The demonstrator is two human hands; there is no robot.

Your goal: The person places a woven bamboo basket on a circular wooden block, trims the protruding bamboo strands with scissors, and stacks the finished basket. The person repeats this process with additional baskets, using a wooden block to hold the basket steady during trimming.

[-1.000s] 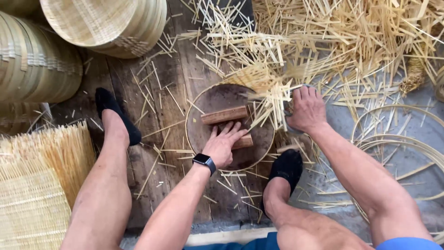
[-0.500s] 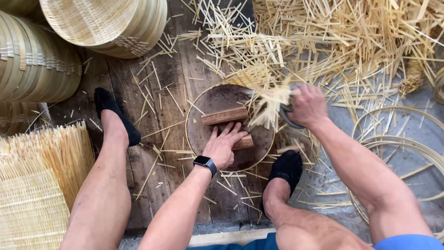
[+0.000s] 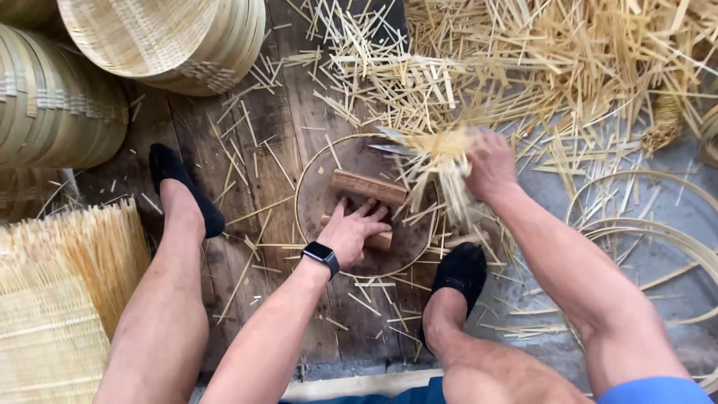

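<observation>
On the dark wooden floor between the person's legs lies a round dark work board with a thin bamboo rim, seen from the head camera looking straight down. The left hand, with a black smartwatch on its wrist, rests flat with open, spread fingers on this board, and the fingertips touch a small wooden block that lies across the middle; a second wooden piece lies partly under the palm. The right hand is closed around a bundle of thin bamboo strips, which it holds at the upper right edge of the board, with the strip ends fanning down over the board; the bundle is a little blurred. Both feet wear black socks, the left foot beside the board on the left and the right foot just below the board on the right. Loose bamboo strips cover the floor above and to the right. Stacked woven bamboo baskets stand at the top left, a woven bamboo mat lies at the lower left, and thin bamboo hoops lie at the right.
</observation>
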